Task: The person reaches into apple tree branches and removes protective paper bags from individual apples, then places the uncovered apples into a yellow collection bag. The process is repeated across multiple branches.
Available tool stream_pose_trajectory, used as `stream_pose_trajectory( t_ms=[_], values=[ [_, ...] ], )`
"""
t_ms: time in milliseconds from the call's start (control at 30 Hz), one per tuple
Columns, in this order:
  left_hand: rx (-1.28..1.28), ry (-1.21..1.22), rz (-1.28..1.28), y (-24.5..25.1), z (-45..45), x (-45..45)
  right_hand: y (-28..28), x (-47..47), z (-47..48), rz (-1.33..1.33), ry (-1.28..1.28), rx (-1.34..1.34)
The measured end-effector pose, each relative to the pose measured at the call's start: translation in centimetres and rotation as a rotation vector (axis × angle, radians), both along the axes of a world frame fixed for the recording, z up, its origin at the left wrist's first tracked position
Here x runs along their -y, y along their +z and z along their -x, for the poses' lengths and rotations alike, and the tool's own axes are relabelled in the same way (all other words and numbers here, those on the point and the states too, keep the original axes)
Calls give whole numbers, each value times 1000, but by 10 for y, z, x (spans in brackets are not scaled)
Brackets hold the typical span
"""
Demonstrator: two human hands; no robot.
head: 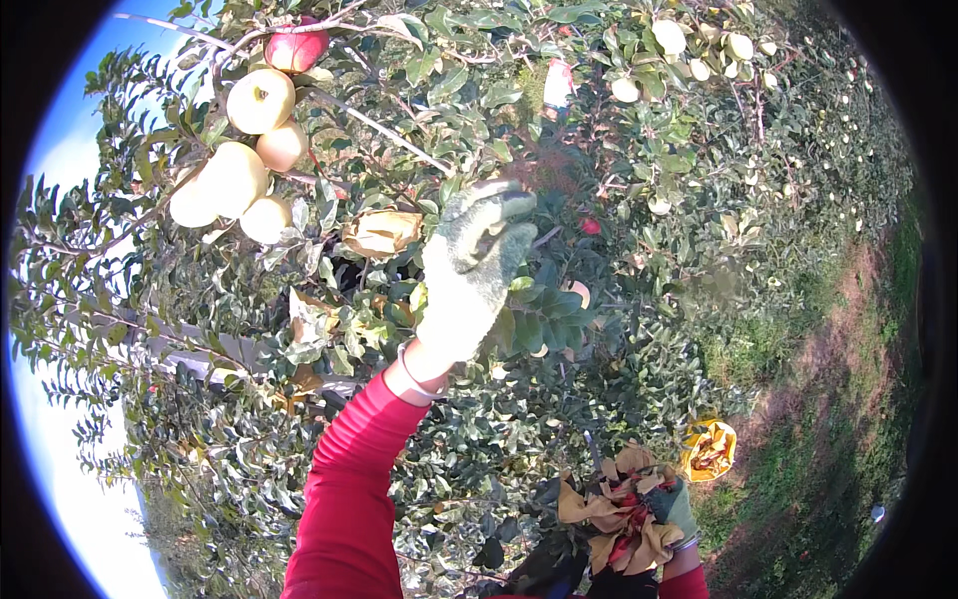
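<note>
My left hand (479,254), in a pale green and white work glove, is raised among the apple branches. Its fingers curl towards the thumb; whether anything sits between them I cannot tell. Just left of it, a brown paper fruit bag (382,233) hangs among the leaves. A cluster of pale apples (236,180) and a red apple (297,49) are on the branch at the upper left. Low on the right, my gloved right hand (677,513) grips a bunch of crumpled brown paper bags (621,509) with red inner layers.
The picture lies sideways, sky at left and ground at right. A yellow container (709,451) with crumpled paper in it is beyond my right hand. A thin branch (382,131) slants towards my left hand. More pale apples (668,36) hang at the upper right. Grass (808,479) borders the foliage.
</note>
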State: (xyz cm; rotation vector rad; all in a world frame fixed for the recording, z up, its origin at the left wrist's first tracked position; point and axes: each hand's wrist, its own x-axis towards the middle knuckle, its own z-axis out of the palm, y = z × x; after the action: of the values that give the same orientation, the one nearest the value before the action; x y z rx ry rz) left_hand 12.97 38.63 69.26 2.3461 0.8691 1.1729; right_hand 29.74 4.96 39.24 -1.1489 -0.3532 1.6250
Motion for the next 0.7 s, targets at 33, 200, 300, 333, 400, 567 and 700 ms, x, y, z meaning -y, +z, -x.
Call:
stream_pose_trajectory(
  t_ms=[33, 200, 300, 333, 400, 567, 700],
  values=[
    [-14, -142, 278, -15, 2, 22, 35, -14, -6, -38, 19, 176],
    [-330, -431, 421, -78, -13, 109, 100, -48, -33, -236, 131, 468],
    [-266, -537, 874, -109, -6, 162, 168, -70, -22, -223, 86, 375],
    [-147, -581, 778, -134, -1, 188, 196, -80, -15, -193, 72, 321],
    [64, -724, 880, -150, 2, 214, 213, -85, -15, -272, 146, 280],
    [326, -755, 1348, -151, 23, 253, 233, -92, 23, -347, 29, 125],
    [255, -611, 817, -156, 24, 270, 257, -92, 49, -435, 105, 529]
  ],
)
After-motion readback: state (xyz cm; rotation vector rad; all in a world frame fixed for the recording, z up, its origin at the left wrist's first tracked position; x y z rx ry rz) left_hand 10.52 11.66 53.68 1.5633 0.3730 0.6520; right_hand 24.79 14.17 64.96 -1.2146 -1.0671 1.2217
